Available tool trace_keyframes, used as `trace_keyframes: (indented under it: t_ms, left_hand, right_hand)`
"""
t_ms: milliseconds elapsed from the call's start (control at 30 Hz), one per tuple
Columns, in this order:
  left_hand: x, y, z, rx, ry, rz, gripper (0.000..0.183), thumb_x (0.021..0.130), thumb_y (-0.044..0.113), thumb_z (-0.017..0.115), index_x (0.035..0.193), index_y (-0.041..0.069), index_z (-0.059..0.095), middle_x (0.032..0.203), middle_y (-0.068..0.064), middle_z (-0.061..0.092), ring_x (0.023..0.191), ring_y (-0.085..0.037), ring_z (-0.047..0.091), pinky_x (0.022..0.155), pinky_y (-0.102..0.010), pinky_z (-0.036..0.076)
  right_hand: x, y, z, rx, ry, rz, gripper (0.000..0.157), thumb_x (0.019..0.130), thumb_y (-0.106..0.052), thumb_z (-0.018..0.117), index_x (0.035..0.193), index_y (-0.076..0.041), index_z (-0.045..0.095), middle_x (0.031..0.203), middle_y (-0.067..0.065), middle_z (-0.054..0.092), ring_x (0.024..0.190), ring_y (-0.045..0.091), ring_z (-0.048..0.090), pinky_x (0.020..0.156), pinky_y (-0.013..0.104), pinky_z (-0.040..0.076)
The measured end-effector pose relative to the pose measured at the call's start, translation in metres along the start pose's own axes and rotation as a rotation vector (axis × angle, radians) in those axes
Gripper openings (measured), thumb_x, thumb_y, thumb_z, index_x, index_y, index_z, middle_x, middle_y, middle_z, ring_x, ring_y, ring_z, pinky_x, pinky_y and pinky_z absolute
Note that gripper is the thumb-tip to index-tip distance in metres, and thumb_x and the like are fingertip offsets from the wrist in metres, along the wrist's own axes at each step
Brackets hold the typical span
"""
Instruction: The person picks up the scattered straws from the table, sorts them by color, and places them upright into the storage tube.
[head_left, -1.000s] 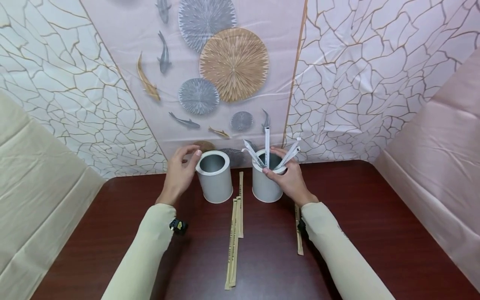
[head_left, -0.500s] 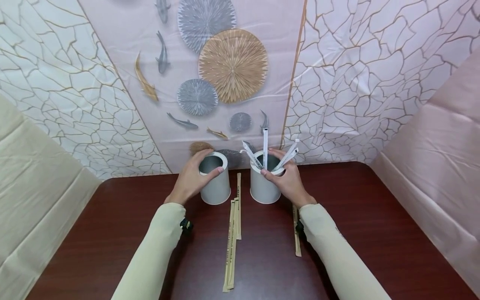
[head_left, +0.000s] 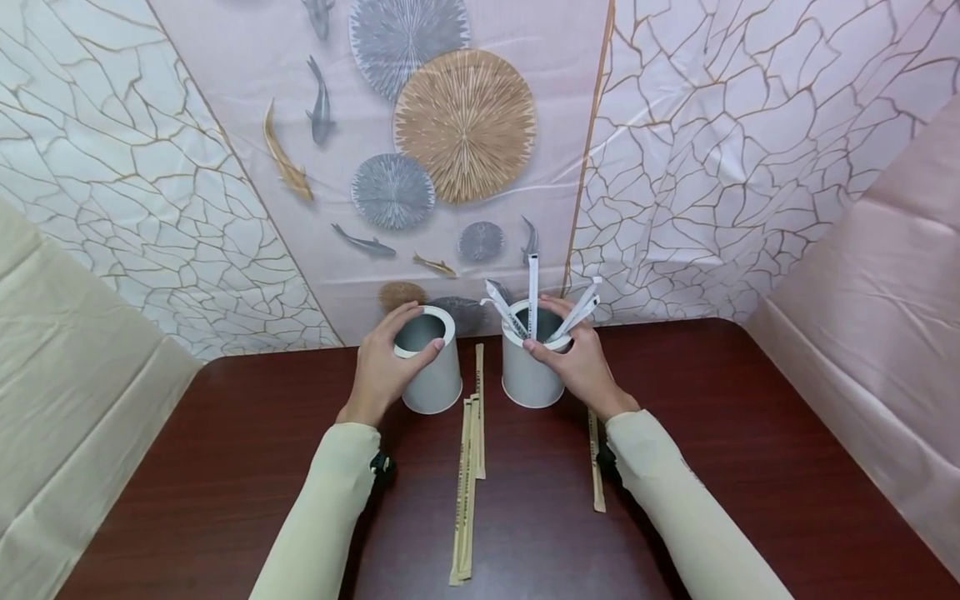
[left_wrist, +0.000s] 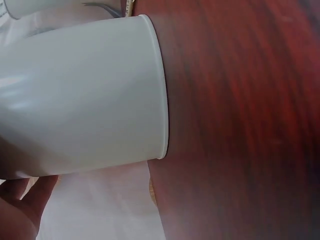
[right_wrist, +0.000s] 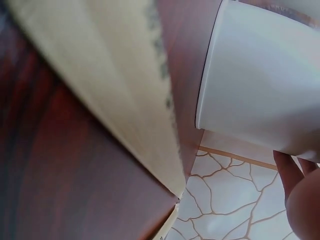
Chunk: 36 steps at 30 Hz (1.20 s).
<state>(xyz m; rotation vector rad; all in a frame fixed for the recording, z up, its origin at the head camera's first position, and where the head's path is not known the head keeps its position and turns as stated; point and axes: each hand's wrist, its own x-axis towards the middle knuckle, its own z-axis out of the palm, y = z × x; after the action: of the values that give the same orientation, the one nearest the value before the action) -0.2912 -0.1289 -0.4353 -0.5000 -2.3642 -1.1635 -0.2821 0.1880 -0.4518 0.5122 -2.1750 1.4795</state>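
My left hand [head_left: 380, 367] grips a light grey can [head_left: 435, 382] near its rim, thumb across the front and fingers behind. That can looks hollow inside and leans slightly left in the head view. In the left wrist view its base edge [left_wrist: 164, 100] is at the dark red tabletop. A matching can [head_left: 527, 377] stands to the right, held near the rim by my right hand [head_left: 583, 362]. Several thin white printed paper packets [head_left: 533, 292] stick up out of it, fanned apart. Fingers [right_wrist: 287, 172] show behind this can in the right wrist view.
Long tan paper packets [head_left: 462, 508] with dark print lie overlapping between the cans and toward the front. Another tan packet [head_left: 597, 475] lies beside my right wrist. A patterned cloth [head_left: 300, 275] hangs along the table's back edge.
My left hand has moved right from beside the left can and taken hold of it near the rim; the can's top has tipped a little left. My right hand keeps its hold.
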Motion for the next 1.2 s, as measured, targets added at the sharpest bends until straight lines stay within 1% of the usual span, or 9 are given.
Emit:
trace_keyframes:
  t_ms: [167,367,433,533,667,767,933,1033,1200]
  left_hand:
    - [-0.010,0.003,0.000,0.031,0.039,0.017,0.060,0.090,0.049,0.079,0.142,0.022,0.068,0.153,0.003,0.059,0.137,-0.024,0.059,0.100,-0.053,0.051]
    - [-0.016,0.004,0.001,0.040,0.069,0.029,0.061,0.091,0.045,0.079,0.144,0.017,0.066,0.153,-0.001,0.059,0.140,-0.024,0.057,0.105,-0.054,0.049]
    - [-0.017,0.004,0.001,0.034,0.072,0.030,0.061,0.092,0.045,0.078,0.144,0.016,0.066,0.153,-0.003,0.059,0.140,-0.025,0.056,0.106,-0.055,0.048]
    - [-0.019,0.005,0.001,0.033,0.071,0.019,0.060,0.093,0.045,0.077,0.144,0.015,0.065,0.152,-0.003,0.058,0.138,-0.027,0.057,0.106,-0.055,0.048]
    - [-0.020,0.007,-0.001,0.038,0.052,0.000,0.058,0.095,0.046,0.075,0.143,0.015,0.064,0.152,-0.004,0.057,0.135,-0.030,0.058,0.104,-0.057,0.048]
    - [-0.022,0.007,-0.005,0.022,0.018,-0.015,0.058,0.097,0.045,0.074,0.146,0.017,0.062,0.154,-0.004,0.054,0.136,-0.031,0.057,0.105,-0.058,0.047]
    - [-0.026,0.005,-0.012,-0.026,-0.075,-0.050,0.062,0.101,0.043,0.071,0.155,0.021,0.051,0.161,-0.004,0.044,0.144,-0.030,0.047,0.111,-0.058,0.042]
    - [-0.029,0.004,-0.014,-0.037,-0.107,-0.065,0.064,0.101,0.043,0.070,0.158,0.022,0.047,0.164,-0.004,0.039,0.147,-0.030,0.043,0.113,-0.060,0.041]
    - [-0.031,0.009,-0.017,-0.032,-0.106,-0.084,0.064,0.101,0.042,0.069,0.157,0.020,0.047,0.165,-0.005,0.039,0.148,-0.030,0.042,0.113,-0.061,0.040]
  right_hand:
    - [0.001,-0.005,-0.003,-0.029,-0.038,0.001,0.065,0.086,-0.014,0.088,0.146,-0.010,0.063,0.157,0.012,0.051,0.148,0.031,0.042,0.120,0.054,0.029]
    - [0.000,-0.016,-0.021,-0.106,-0.142,0.074,0.084,0.089,-0.023,0.085,0.161,-0.010,0.042,0.166,0.014,0.037,0.153,0.034,0.034,0.121,0.061,0.027]
    - [-0.002,-0.022,-0.032,-0.089,-0.160,0.110,0.083,0.092,-0.023,0.082,0.161,-0.008,0.038,0.164,0.018,0.036,0.151,0.037,0.036,0.120,0.063,0.030]
    - [-0.010,-0.032,-0.051,-0.060,-0.189,0.207,0.072,0.100,-0.023,0.074,0.159,-0.006,0.039,0.157,0.022,0.044,0.141,0.040,0.048,0.111,0.061,0.044]
    - [-0.022,-0.044,-0.080,-0.189,-0.256,0.337,0.058,0.105,-0.033,0.068,0.152,-0.004,0.049,0.139,0.021,0.062,0.120,0.037,0.065,0.093,0.044,0.057]
    - [-0.030,-0.045,-0.097,-0.274,-0.305,0.424,0.057,0.106,-0.037,0.065,0.146,0.002,0.055,0.127,0.021,0.070,0.105,0.034,0.071,0.085,0.038,0.058]
    - [-0.045,-0.030,-0.114,-0.296,-0.371,0.551,0.055,0.107,-0.029,0.062,0.141,0.012,0.054,0.121,0.027,0.071,0.089,0.029,0.072,0.078,0.040,0.060]
    - [-0.053,-0.020,-0.118,-0.349,-0.400,0.577,0.052,0.106,-0.028,0.064,0.137,0.014,0.057,0.116,0.026,0.072,0.081,0.025,0.071,0.072,0.037,0.058]
    - [-0.060,-0.011,-0.115,-0.408,-0.413,0.593,0.048,0.103,-0.025,0.067,0.129,0.014,0.061,0.102,0.020,0.072,0.070,0.021,0.066,0.064,0.035,0.055]
